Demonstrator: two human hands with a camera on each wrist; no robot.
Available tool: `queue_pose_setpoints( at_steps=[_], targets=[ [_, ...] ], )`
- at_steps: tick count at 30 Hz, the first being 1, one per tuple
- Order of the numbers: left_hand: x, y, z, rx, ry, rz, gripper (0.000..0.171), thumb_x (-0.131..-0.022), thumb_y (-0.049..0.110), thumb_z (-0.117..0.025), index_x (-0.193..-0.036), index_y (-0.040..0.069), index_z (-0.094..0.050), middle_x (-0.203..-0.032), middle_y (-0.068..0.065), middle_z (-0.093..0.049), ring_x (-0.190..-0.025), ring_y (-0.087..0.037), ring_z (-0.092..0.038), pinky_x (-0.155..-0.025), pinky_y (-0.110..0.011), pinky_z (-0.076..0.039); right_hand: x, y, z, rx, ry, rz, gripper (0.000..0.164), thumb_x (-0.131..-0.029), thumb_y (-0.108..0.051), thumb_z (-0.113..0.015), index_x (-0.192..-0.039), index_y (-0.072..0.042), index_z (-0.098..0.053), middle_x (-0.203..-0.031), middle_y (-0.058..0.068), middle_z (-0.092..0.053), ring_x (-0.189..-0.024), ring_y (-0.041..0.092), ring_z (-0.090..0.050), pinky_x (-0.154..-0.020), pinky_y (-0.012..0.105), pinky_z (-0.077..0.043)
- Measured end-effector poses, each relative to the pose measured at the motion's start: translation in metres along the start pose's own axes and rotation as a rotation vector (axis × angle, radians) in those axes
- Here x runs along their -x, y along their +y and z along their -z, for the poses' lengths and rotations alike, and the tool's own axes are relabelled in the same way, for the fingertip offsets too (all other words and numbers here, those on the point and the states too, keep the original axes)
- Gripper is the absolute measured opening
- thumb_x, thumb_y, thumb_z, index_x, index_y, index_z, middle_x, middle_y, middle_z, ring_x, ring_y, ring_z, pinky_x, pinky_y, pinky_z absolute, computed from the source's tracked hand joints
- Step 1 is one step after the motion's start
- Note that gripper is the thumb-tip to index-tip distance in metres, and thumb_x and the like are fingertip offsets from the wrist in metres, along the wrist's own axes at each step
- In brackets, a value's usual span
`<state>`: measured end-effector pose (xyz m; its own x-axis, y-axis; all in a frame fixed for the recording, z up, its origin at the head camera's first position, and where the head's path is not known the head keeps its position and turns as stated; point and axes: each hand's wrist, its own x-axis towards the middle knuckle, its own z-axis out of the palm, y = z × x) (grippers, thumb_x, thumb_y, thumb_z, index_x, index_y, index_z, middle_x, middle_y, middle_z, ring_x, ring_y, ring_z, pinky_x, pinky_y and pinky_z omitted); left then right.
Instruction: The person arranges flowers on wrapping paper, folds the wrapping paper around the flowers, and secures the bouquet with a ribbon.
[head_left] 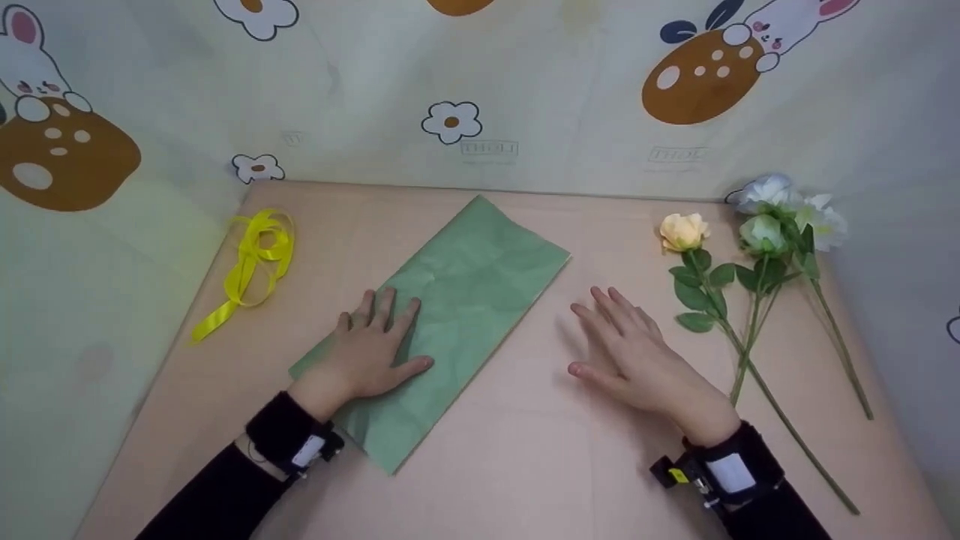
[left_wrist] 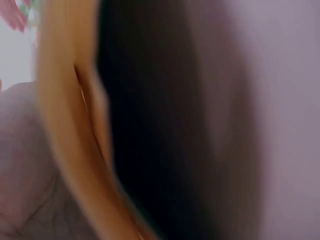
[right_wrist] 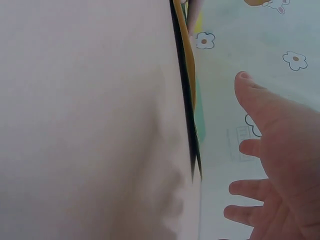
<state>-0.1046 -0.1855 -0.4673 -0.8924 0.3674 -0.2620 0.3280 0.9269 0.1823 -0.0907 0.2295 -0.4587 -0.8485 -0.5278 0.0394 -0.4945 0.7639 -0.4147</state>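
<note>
A folded sheet of green paper (head_left: 480, 292) lies slantwise on the table. My left hand (head_left: 364, 356) rests on its lower left part, fingers spread and thumb out to the side. In the left wrist view the paper's tan folded edge (left_wrist: 67, 120) fills much of the picture, beside part of the palm (left_wrist: 22, 165). To the right of the paper, my right hand (head_left: 637, 364) is held over the table with fingers apart and nothing in it. The right wrist view shows that hand's thumb (right_wrist: 260, 100) extended, with the paper's thin dark and tan edge (right_wrist: 187, 70) beyond.
A loosely looped yellow ribbon (head_left: 259, 259) lies at the back left of the pink table (head_left: 525, 457). On the right are a peach rose (head_left: 684, 232) and several pale flowers (head_left: 766, 195) with long stems. A cartoon-printed cloth (head_left: 360, 105) hangs behind.
</note>
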Motion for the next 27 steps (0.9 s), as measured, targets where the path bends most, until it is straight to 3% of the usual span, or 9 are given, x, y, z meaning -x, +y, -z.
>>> queue_pose_setpoints(
  at_steps=[8,13,20,27],
  targets=[
    [0.019,0.046,-0.001,-0.012,-0.047,-0.118,0.088,-0.108,0.064,-0.056,-0.172,0.007,-0.034,-0.172,-0.039,-0.022,-0.158,-0.061,-0.022,-0.115,-0.080,-0.035,0.005,-0.006,-0.010,0.061,-0.014,0.069,0.078,-0.107,-0.054,-0.067,-0.167,-0.010,-0.045,-0.175,0.027,-0.029,-0.163,0.053,-0.020,-0.123,0.078,-0.024],
    [0.022,0.065,-0.005,-0.037,-0.079,-0.159,0.085,-0.109,0.063,-0.055,-0.172,0.011,-0.034,-0.172,-0.038,-0.022,-0.161,-0.057,-0.020,-0.117,-0.074,-0.039,0.007,-0.007,-0.014,0.057,-0.035,0.093,0.076,-0.105,-0.052,-0.070,-0.166,-0.012,-0.047,-0.174,0.026,-0.032,-0.162,0.052,-0.022,-0.121,0.080,-0.024],
    [0.026,0.087,-0.008,-0.036,-0.107,-0.209,0.085,-0.108,0.061,-0.059,-0.172,0.010,-0.035,-0.170,-0.043,-0.021,-0.162,-0.056,-0.018,-0.118,-0.069,-0.041,0.008,-0.005,-0.019,0.050,-0.084,0.078,0.085,-0.103,-0.058,-0.071,-0.165,-0.005,-0.046,-0.174,0.027,-0.031,-0.162,0.053,-0.021,-0.121,0.080,-0.025],
    [0.034,0.103,-0.005,-0.045,-0.129,-0.265,0.083,-0.107,0.055,-0.065,-0.170,0.008,-0.038,-0.170,-0.040,-0.026,-0.159,-0.056,-0.027,-0.113,-0.066,-0.048,0.007,0.001,-0.017,0.066,-0.124,0.052,0.086,-0.100,-0.053,-0.077,-0.165,-0.006,-0.048,-0.174,0.027,-0.032,-0.162,0.054,-0.021,-0.119,0.081,-0.025]
  ],
)
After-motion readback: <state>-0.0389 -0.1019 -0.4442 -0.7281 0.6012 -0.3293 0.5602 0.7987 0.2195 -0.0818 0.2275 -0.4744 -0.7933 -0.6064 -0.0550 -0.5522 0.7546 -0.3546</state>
